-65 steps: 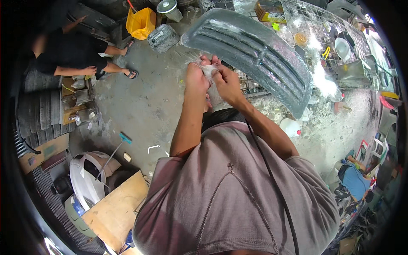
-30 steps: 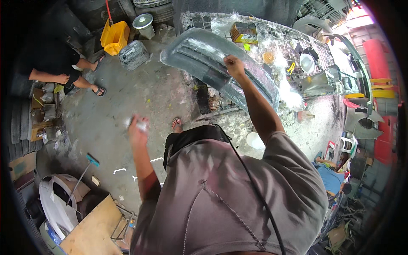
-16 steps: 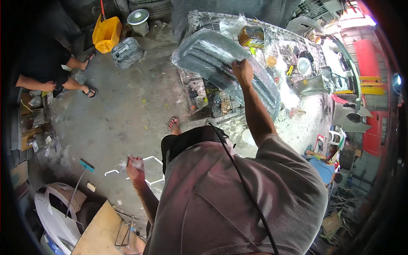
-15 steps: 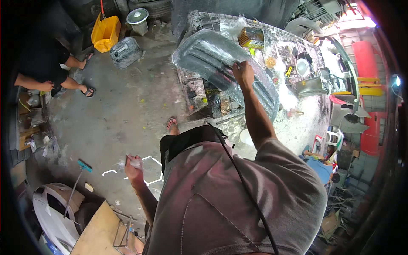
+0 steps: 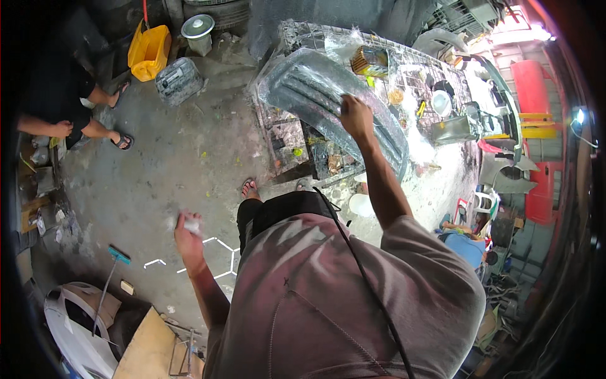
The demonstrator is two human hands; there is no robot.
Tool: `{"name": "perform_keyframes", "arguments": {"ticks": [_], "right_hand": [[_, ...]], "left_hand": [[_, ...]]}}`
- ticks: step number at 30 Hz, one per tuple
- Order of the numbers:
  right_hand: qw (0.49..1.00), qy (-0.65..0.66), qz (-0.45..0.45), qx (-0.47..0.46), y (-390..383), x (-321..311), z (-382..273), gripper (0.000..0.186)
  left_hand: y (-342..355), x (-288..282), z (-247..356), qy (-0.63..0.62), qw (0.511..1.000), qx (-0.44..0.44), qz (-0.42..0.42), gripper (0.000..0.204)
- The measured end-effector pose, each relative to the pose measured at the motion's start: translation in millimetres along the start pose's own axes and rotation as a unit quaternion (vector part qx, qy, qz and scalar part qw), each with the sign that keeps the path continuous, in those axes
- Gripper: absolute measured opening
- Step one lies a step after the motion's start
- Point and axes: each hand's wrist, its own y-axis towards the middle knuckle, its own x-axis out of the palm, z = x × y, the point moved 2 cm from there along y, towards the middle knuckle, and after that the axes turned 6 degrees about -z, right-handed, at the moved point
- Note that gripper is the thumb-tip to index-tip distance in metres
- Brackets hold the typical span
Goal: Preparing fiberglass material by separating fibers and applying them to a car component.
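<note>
A long, glossy grey-green moulded panel [image 5: 297, 82] with raised ribs lies across the mesh-topped worktable [image 5: 278, 136] ahead of me. Over its middle, my right hand [image 5: 357, 118] is closed with the fingertips pinched together near the surface. Whatever it pinches, if anything, is too small to make out. Out to my left, above the floor, my left hand [image 5: 189, 239] is closed around a whitish wispy tuft of fibre [image 5: 192, 225], which is slightly blurred.
Behind the panel are a brown-and-yellow box [image 5: 370, 61], a white bowl [image 5: 441, 102] and a metal tin [image 5: 456, 129]. A cut yellow container [image 5: 149, 54], a grey jerrycan [image 5: 179, 81] and a lidded bucket [image 5: 199, 33] stand far left. Another person [image 5: 60, 104] is at left; a blue-handled brush [image 5: 118, 254] leans nearby.
My left hand has moved forward with the fibre tuft. The right hand has shifted slightly left along the panel. The whole view has turned a little.
</note>
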Motion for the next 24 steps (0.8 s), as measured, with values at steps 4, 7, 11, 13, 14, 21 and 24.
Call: {"name": "perform_keyframes", "arguments": {"ticks": [4, 7, 11, 13, 14, 21, 24], "right_hand": [[0.988, 0.114, -0.082, 0.068, -86.7, -12.7, -34.4, 0.021], [0.951, 0.254, -0.173, 0.025, -101.9, -7.6, -77.8, 0.028], [0.891, 0.395, -0.222, 0.021, -96.0, -23.3, -122.1, 0.032], [0.862, 0.447, -0.235, 0.038, -91.3, -32.8, -128.9, 0.029], [0.847, 0.468, -0.246, 0.057, -90.5, -34.4, -129.6, 0.028], [0.845, 0.479, -0.218, 0.096, -110.7, -20.1, -91.9, 0.028], [0.84, 0.494, -0.197, 0.106, -120.1, -16.3, -66.5, 0.027]], "left_hand": [[39.2, 83.0, -26.3, -0.017, 0.995, -0.08, -0.06, 0.029], [47.2, 173.5, -55.2, -0.008, 0.978, -0.16, -0.137, 0.029], [33.7, 281.6, -78.3, 0.051, 0.959, -0.152, -0.234, 0.033], [22.8, 316.8, -84.7, 0.039, 0.928, -0.174, -0.328, 0.033], [18.3, 325.4, -87.6, 0.038, 0.921, -0.198, -0.333, 0.031], [-0.1, 338.9, -132.9, 0.029, 0.934, -0.201, -0.295, 0.025], [-11.6, 346.3, -159.4, 0.024, 0.941, -0.199, -0.271, 0.022]]}}
